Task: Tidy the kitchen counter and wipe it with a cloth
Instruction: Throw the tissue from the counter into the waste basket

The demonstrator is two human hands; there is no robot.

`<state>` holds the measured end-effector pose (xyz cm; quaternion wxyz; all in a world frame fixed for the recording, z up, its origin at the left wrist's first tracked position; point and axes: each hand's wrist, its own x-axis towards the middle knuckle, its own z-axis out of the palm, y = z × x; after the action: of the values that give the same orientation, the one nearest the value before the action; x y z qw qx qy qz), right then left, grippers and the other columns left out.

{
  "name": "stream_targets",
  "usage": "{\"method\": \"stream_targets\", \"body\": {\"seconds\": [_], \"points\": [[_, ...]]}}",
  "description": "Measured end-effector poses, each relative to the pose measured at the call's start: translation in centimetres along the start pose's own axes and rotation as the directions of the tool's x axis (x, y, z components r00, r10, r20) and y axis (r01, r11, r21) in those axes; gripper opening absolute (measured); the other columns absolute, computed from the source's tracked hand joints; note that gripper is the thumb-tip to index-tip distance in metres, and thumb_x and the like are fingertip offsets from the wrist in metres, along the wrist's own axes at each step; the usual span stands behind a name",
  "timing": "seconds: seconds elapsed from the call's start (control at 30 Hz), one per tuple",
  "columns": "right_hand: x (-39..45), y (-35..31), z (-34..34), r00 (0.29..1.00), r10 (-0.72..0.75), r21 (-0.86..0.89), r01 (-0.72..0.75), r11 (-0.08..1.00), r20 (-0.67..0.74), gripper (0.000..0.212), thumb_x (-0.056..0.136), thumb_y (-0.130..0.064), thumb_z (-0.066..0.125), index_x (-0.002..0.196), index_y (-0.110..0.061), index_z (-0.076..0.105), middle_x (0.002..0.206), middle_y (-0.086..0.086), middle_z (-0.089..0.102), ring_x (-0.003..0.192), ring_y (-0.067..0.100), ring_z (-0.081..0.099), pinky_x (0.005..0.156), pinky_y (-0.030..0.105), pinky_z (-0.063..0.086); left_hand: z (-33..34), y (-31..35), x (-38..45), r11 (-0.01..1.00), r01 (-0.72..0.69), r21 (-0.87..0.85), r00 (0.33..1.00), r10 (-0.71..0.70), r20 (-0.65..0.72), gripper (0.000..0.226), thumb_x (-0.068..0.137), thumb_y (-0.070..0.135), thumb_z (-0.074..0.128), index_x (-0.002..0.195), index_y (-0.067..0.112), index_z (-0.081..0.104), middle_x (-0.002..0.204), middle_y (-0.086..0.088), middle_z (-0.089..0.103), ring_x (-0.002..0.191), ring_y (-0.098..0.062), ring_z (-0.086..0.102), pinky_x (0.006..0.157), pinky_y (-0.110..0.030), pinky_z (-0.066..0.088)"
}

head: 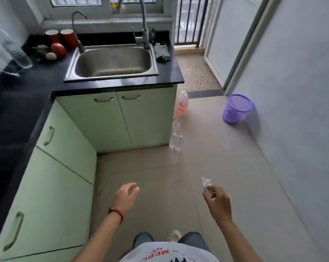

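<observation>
Right hand (217,202) is pinching a crumpled white scrap (205,182) in its grip; left hand (126,195) is hanging loose-fingered, holding nothing. Likely the tidying step: scrap probably needs carrying to the purple bin (236,108) by the wall. Dark cloth (162,53) is lying on the black surface (37,80) right of the sink (112,62), wiping not yet begun.

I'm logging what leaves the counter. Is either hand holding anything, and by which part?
The right hand pinches a small crumpled white scrap by its lower end, between the fingertips. The left hand holds nothing.
</observation>
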<state>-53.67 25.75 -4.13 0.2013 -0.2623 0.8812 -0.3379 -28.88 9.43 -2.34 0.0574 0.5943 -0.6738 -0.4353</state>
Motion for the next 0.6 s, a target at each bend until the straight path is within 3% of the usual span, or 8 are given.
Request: {"method": "stream_targets", "body": {"seconds": [0.17, 0.33, 0.6], "points": [[2.1, 6.0, -5.1, 0.973, 0.19, 0.042, -0.186, 0.982, -0.134, 0.013, 0.076, -0.007, 0.07, 0.088, -0.003, 0.068, 0.084, 0.02, 0.064, 0.079, 0.037, 0.062, 0.067, 0.029, 0.038, 5.4, 7.1, 3.4, 0.999, -0.027, 0.042, 0.989, 0.02, 0.146, 0.028, 0.088, 0.017, 0.055, 0.111, 0.002, 0.061, 0.117, -0.017, 0.063, 0.109, -0.027, 0.057, 0.093, -0.03, 0.041], [4.7, 9.1, -7.1, 0.917, 0.36, 0.112, -0.345, 0.932, -0.172, 0.014, 0.077, -0.009, 0.068, 0.089, -0.003, 0.068, 0.089, 0.018, 0.066, 0.083, 0.035, 0.061, 0.069, 0.026, 0.036, 8.7, 11.6, 7.5, 0.986, -0.086, 0.143, 0.97, 0.05, 0.238, 0.026, 0.089, 0.017, 0.055, 0.109, 0.002, 0.062, 0.113, -0.016, 0.065, 0.106, -0.026, 0.059, 0.088, -0.028, 0.041], [18.9, 7.8, -9.0, 0.901, 0.386, 0.143, -0.363, 0.921, -0.198, 0.016, 0.078, -0.015, 0.068, 0.091, -0.005, 0.068, 0.093, 0.016, 0.066, 0.085, 0.032, 0.061, 0.07, 0.027, 0.039, 12.1, 18.0, 18.7, 0.977, -0.092, 0.191, 0.964, 0.039, 0.264, 0.025, 0.089, 0.022, 0.053, 0.108, 0.007, 0.063, 0.112, -0.013, 0.067, 0.104, -0.025, 0.059, 0.089, -0.029, 0.041]]}}
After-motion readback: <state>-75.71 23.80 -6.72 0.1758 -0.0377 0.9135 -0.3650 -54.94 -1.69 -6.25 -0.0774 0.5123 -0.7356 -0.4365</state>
